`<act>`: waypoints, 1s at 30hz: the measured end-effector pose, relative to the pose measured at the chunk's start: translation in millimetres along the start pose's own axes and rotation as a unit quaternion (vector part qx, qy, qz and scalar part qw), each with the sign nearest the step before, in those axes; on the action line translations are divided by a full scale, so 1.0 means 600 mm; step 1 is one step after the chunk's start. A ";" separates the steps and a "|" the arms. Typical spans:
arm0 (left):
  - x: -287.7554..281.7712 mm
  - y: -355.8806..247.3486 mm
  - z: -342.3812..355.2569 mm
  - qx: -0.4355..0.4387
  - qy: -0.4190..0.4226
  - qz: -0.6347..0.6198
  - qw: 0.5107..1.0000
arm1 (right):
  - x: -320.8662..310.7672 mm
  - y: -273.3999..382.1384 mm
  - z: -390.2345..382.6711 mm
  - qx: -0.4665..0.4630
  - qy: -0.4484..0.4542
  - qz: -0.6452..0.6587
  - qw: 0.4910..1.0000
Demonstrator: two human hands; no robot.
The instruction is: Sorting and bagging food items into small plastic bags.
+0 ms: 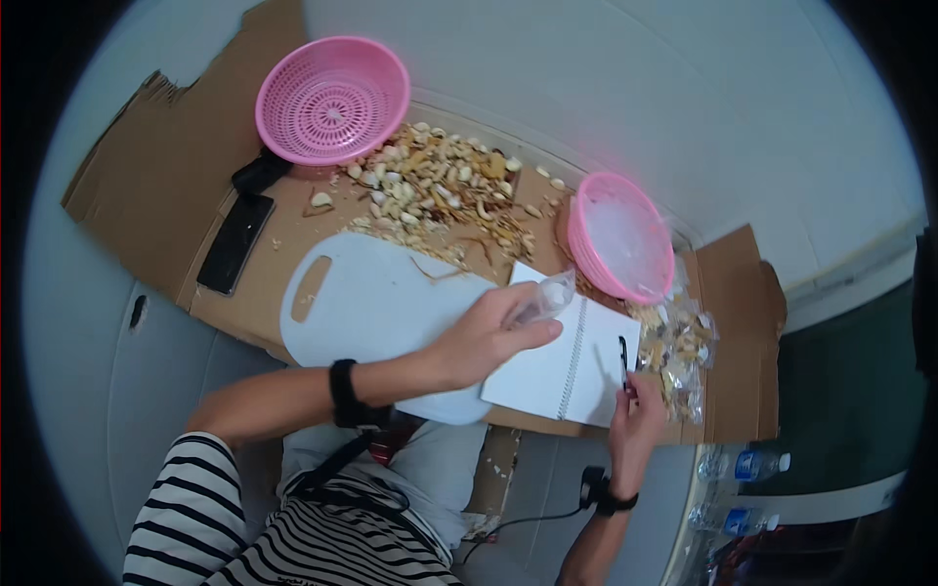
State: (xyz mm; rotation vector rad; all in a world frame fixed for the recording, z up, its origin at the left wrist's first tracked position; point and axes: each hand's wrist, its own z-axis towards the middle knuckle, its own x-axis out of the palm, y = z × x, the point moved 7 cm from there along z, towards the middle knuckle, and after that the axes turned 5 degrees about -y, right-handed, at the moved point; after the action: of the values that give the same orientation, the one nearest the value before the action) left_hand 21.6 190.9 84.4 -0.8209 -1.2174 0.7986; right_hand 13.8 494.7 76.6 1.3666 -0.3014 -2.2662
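Your left hand [479, 337] has its fingers closed around a small clear plastic bag [557, 291], held up over the left page of the spiral notebook [528, 363]. The thumb presses from below, probably because so slack a bag would slip from a lighter grip. Your right hand [642, 405] has its fingers drawn narrow on a black pen [623, 354], whose length lies over the right page. The notebook lies open and flat, with its near left corner by the white cutting board [376, 278]; that seems to keep both pages within reach of your hands. The heap of pale pieces and brown strands [430, 186] sits behind the board, likely so that the near side of the cardboard-covered table [283, 234] stays workable.

As for containers, the bag in your left hand shows something whitish, too blurred to name. The left pink basket [332, 103] shows its perforated bottom. The right pink basket [625, 234] holds what looks like loose clear plastic. Beside the notebook's right edge, filled clear bags [687, 356] hold pale and brownish pieces.
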 end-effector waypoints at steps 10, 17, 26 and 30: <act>-0.359 -0.167 0.048 0.110 -0.163 0.068 0.978 | 0.151 0.268 0.183 -0.066 0.128 0.020 0.989; -0.415 -0.130 0.058 0.164 -0.229 0.219 0.934 | 0.347 0.443 0.220 -0.148 0.329 0.050 0.931; -0.380 -0.128 0.044 0.193 -0.201 0.283 0.918 | 0.414 0.458 0.223 -0.160 0.236 0.018 0.958; -0.378 -0.114 0.050 0.204 -0.178 0.292 0.917 | 0.432 0.450 0.226 -0.172 0.229 0.024 0.958</act>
State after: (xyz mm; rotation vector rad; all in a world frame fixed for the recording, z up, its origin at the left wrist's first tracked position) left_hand -39.5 -36.0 42.8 -0.7099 -1.0596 1.6905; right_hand -130.4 124.4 54.3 1.6096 0.2049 -1.7819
